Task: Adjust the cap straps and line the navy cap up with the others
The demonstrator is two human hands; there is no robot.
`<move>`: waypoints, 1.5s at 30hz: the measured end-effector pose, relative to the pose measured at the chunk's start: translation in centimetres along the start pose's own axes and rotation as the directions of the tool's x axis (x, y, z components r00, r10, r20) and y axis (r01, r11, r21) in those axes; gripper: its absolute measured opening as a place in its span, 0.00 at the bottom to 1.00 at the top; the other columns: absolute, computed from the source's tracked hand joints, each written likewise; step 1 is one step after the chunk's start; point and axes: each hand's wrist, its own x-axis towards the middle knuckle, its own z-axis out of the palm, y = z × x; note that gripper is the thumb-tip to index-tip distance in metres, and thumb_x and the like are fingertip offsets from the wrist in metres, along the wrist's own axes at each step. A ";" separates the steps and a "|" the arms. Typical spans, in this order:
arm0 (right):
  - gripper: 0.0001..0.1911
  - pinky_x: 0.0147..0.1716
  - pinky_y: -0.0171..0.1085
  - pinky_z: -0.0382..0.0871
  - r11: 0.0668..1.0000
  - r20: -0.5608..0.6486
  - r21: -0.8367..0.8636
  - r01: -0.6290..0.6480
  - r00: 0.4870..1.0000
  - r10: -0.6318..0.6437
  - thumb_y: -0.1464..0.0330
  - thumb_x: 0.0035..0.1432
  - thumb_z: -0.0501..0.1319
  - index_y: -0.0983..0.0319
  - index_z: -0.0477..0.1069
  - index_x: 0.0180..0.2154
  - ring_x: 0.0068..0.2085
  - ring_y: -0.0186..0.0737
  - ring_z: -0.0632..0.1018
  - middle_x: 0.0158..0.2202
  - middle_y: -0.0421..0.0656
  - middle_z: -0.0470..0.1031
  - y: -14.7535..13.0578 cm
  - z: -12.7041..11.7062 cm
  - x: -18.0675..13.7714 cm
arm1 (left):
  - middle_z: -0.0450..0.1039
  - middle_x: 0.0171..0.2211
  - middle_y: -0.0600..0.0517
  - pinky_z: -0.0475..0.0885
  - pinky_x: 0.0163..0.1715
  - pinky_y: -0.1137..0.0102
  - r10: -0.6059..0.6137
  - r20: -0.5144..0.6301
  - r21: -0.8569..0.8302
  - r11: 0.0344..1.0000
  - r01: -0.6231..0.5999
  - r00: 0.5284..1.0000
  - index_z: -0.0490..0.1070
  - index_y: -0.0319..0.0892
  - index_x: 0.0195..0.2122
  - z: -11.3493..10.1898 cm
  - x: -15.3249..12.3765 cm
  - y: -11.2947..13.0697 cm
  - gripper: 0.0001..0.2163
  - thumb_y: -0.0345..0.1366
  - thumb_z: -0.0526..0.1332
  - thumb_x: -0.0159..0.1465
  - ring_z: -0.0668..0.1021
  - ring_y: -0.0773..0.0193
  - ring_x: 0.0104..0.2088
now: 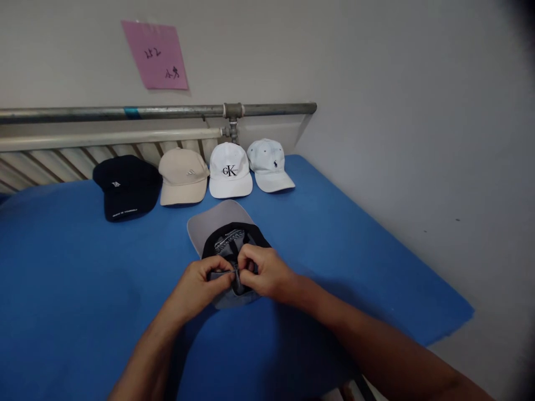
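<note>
A grey baseball cap [221, 218] lies upside down on the blue tabletop, its brim pointing away from me and its dark inside facing up. My left hand [204, 281] pinches the cap's back strap between thumb and fingers. Close beside it, my right hand [263, 270] pinches the same strap from the right. Both sets of fingertips nearly meet at the strap. The fastening between them is mostly hidden by my fingers.
Behind stand a black cap [129, 186], a beige cap [184, 177], a white cap [230, 181] and a pale cap [271, 167] in a row. A radiator [62, 161] and metal pipe [175, 113] run along the back wall. The blue table [104, 301] ends at the right wall.
</note>
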 end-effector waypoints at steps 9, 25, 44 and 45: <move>0.06 0.26 0.30 0.60 0.955 0.041 0.264 -0.133 0.991 0.127 0.75 0.43 0.59 0.61 0.63 0.24 0.26 0.30 0.66 0.23 0.34 0.65 -0.1 -0.1 0.5 | 0.69 0.24 0.55 0.62 0.24 0.74 -0.024 0.047 -0.263 0.964 0.035 0.999 0.73 0.40 0.27 -0.8 -0.3 -0.3 0.06 0.38 0.65 0.54 0.68 0.70 0.23; 0.09 0.37 0.37 0.66 0.887 -0.116 -0.188 0.421 0.888 -0.446 0.79 0.51 0.57 0.61 0.69 0.34 0.34 0.37 0.72 0.31 0.42 0.75 -0.2 -0.1 -0.3 | 0.66 0.21 0.57 0.60 0.23 0.74 -0.119 0.007 -0.308 0.944 0.116 0.993 0.70 0.39 0.26 -0.5 0.1 -0.1 0.07 0.38 0.64 0.53 0.66 0.72 0.21; 0.06 0.25 0.30 0.58 0.985 -0.038 0.152 -0.077 0.996 0.084 0.77 0.44 0.57 0.61 0.63 0.25 0.25 0.30 0.65 0.23 0.34 0.64 0.8 -0.4 1.2 | 0.67 0.22 0.57 0.60 0.25 0.74 -0.081 -0.004 -0.335 0.939 0.075 0.997 0.71 0.40 0.25 -0.6 0.1 -0.7 0.07 0.38 0.64 0.55 0.67 0.71 0.23; 0.06 0.24 0.30 0.57 0.964 -0.024 0.236 -0.121 0.991 0.130 0.77 0.44 0.57 0.61 0.63 0.25 0.25 0.30 0.65 0.22 0.34 0.63 1.0 -0.6 1.4 | 0.68 0.22 0.57 0.60 0.26 0.74 -0.087 -0.001 -0.360 0.929 0.081 0.996 0.71 0.40 0.25 -0.6 0.1 -0.7 0.07 0.38 0.64 0.55 0.67 0.70 0.23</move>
